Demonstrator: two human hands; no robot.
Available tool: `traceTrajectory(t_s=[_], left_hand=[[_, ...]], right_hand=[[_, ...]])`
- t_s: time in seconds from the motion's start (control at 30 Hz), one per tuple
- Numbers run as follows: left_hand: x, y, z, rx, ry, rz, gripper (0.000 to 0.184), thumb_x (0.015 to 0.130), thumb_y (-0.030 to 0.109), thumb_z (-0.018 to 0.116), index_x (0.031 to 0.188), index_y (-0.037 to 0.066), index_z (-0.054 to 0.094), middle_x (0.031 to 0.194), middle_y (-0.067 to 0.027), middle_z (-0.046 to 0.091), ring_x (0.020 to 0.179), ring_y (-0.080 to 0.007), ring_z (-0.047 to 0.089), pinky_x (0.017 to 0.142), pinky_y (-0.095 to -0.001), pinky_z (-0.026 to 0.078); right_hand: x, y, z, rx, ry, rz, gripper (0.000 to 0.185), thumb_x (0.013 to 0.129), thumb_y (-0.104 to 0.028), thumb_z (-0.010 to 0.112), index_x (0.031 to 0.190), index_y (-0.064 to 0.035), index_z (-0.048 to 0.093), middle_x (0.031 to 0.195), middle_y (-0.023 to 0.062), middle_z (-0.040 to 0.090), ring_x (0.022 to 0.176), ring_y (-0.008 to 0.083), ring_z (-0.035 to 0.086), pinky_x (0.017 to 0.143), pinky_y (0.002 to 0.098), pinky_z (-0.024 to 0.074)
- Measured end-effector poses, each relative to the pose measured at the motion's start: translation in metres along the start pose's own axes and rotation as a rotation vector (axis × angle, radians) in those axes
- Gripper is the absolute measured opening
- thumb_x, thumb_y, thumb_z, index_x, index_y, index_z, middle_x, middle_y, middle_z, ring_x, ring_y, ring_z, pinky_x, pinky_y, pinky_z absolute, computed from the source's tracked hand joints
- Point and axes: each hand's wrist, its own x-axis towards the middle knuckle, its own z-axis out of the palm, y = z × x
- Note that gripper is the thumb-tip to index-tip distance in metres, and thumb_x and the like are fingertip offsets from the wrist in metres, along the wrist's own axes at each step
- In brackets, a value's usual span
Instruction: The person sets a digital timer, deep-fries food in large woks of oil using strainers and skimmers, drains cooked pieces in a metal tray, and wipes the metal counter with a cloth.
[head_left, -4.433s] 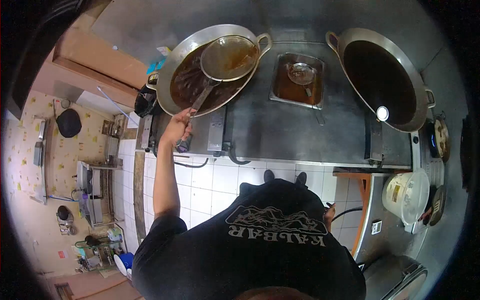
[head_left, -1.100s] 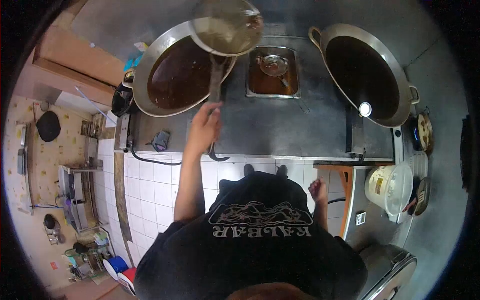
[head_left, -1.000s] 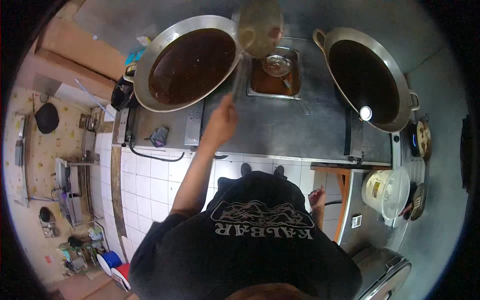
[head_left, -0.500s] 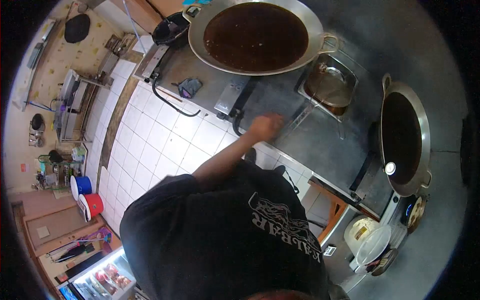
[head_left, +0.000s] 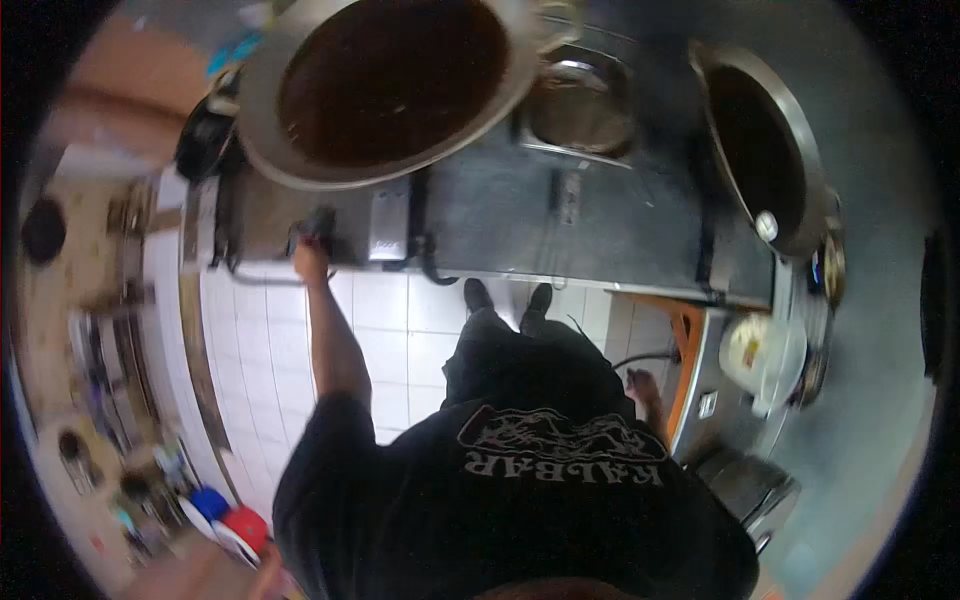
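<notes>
My left hand point(head_left: 312, 262) reaches out to the counter's front edge at the left. Its fingers close on a crumpled dark grey cloth point(head_left: 319, 228) lying there, though motion blurs the grip. Low at my right side hangs my right hand point(head_left: 646, 385), small and blurred, near the wooden frame point(head_left: 685, 350) under the counter. Whether its fingers hold anything I cannot make out. Just beyond the cloth, a wide metal wok point(head_left: 262, 150) full of dark brown liquid stands on the counter.
A rectangular metal pan point(head_left: 583, 105) with brown liquid is set at the back. Another wok point(head_left: 797, 120) with a round dial thermometer point(head_left: 766, 226) stands at the right. A white tub point(head_left: 745, 345) is below it. Black hoses point(head_left: 435, 268) hang along the counter point(head_left: 490, 240) edge.
My left hand has moved left from over the middle of the counter to the cloth. The view has turned and shifted, and my right hand has come into sight.
</notes>
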Motion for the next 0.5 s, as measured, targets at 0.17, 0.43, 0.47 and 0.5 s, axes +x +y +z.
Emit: traceTrajectory(t_s=[0.17, 0.43, 0.47, 0.5], left_hand=[[-0.098, 0.140, -0.043, -0.272, 0.271, 0.194, 0.024, 0.084, 0.017, 0.060, 0.094, -0.003, 0.052, 0.086, -0.0184, 0.060, 0.079, -0.0319, 0.057, 0.066, -0.0413, 0.045], [-0.218, 0.368, -0.102, -1.098, -0.989, 0.761, 0.028, 0.080, 0.016, 0.065, 0.104, 0.005, 0.056, 0.096, -0.0092, 0.061, 0.090, -0.0220, 0.060, 0.073, -0.0350, 0.047], [-0.229, 0.386, -0.088, -1.112, -0.836, 0.889, 0.030, 0.076, 0.014, 0.067, 0.102, 0.006, 0.054, 0.089, -0.0105, 0.061, 0.085, -0.0245, 0.061, 0.070, -0.0356, 0.047], [-0.223, 0.406, -0.113, -0.905, -0.951, 0.881, 0.031, 0.074, 0.012, 0.067, 0.100, 0.007, 0.051, 0.083, -0.0116, 0.060, 0.080, -0.0270, 0.061, 0.066, -0.0374, 0.046]], right_hand=[[0.008, -0.187, -0.089, 0.467, 0.260, -0.025, 0.019, 0.085, -0.017, 0.060, 0.074, -0.0029, 0.052, 0.064, 0.0026, 0.052, 0.063, 0.0109, 0.048, 0.057, 0.0283, 0.0386], [-0.002, -0.394, -0.180, 0.831, 0.146, -0.648, 0.051, 0.078, -0.012, 0.068, 0.122, -0.0010, 0.045, 0.119, 0.0123, 0.048, 0.108, 0.0190, 0.046, 0.088, 0.0331, 0.0399], [0.014, -0.366, -0.181, 0.802, 0.062, -0.639, 0.049, 0.080, -0.015, 0.067, 0.121, 0.0007, 0.045, 0.114, 0.0129, 0.050, 0.104, 0.0193, 0.049, 0.087, 0.0327, 0.0407], [0.034, -0.339, -0.182, 0.775, 0.021, -0.619, 0.048, 0.082, -0.019, 0.066, 0.120, 0.0025, 0.045, 0.110, 0.0135, 0.053, 0.099, 0.0197, 0.051, 0.085, 0.0324, 0.0414]])
